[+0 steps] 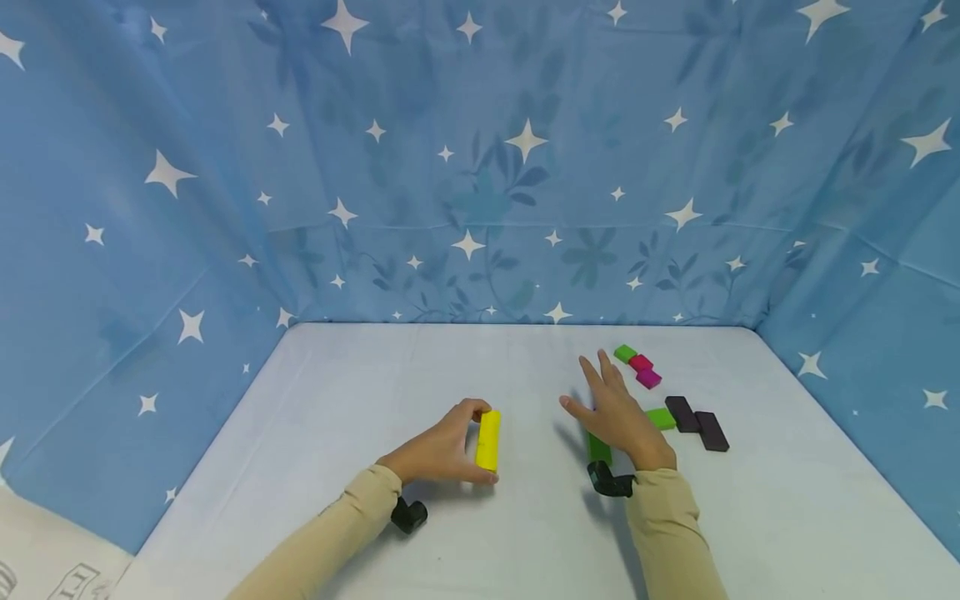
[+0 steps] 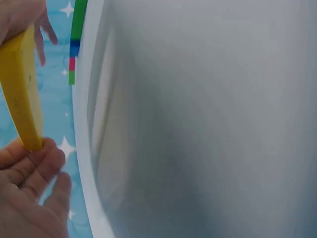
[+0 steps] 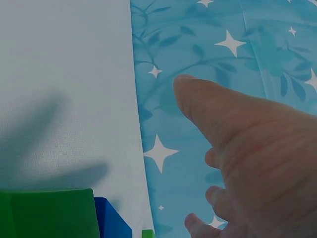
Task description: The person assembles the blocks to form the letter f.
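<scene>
In the head view my left hand (image 1: 435,450) pinches a yellow block (image 1: 488,442) by its two ends, between thumb and fingers. The left wrist view shows the same yellow block (image 2: 21,89) with fingertips at its lower end. My right hand (image 1: 618,417) hovers with spread fingers over a dark green block (image 1: 599,451) and holds nothing. Beside that green block, a blue block (image 3: 110,222) shows in the right wrist view; in the head view the hand mostly hides it.
Right of my right hand lie a light green block (image 1: 662,418) and two dark blocks (image 1: 682,414). Farther back, small green (image 1: 626,354), red (image 1: 641,363) and magenta (image 1: 648,379) blocks form a row. A blue starry curtain (image 1: 480,167) borders the white table (image 1: 360,367).
</scene>
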Demonstrator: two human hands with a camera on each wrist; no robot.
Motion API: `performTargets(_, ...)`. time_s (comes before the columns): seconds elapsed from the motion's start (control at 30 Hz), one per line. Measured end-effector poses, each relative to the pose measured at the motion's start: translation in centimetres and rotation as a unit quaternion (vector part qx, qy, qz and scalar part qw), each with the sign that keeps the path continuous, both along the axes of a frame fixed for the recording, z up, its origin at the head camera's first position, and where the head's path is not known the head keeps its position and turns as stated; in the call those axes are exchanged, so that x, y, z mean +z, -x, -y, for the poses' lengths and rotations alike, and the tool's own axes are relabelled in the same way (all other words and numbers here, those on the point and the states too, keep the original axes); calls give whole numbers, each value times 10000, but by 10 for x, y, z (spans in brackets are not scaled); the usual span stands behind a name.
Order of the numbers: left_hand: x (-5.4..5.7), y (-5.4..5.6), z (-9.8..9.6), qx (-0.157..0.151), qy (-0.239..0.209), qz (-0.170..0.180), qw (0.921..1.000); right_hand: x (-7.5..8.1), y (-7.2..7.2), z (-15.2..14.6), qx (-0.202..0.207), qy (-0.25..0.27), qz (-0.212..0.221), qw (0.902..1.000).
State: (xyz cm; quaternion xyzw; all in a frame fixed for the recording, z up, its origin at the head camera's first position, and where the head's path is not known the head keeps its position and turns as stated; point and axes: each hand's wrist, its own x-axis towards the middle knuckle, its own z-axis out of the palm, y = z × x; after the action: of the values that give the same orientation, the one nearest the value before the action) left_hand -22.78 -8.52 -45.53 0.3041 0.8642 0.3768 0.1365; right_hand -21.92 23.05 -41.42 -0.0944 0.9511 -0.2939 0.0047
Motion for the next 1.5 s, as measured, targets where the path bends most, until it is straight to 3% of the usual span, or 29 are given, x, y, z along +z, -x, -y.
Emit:
performTargets(0.27,-7,-13,-15,59,249,-163,9995,-2,3,1,-48,-56,15,10000)
performTargets(0.6,-19,-21,-23,173,328,-145,9992,-3,1,2,4,-11,53,10000)
performTargets(0.83,-25,-22,-28,220,458,-546,9972,-3,2,4,-52,-91,102,9999)
performTargets(1.5,-18,-23,-32,233,1124,-839,9898,-1,4,0,-73,-125,-105,9998)
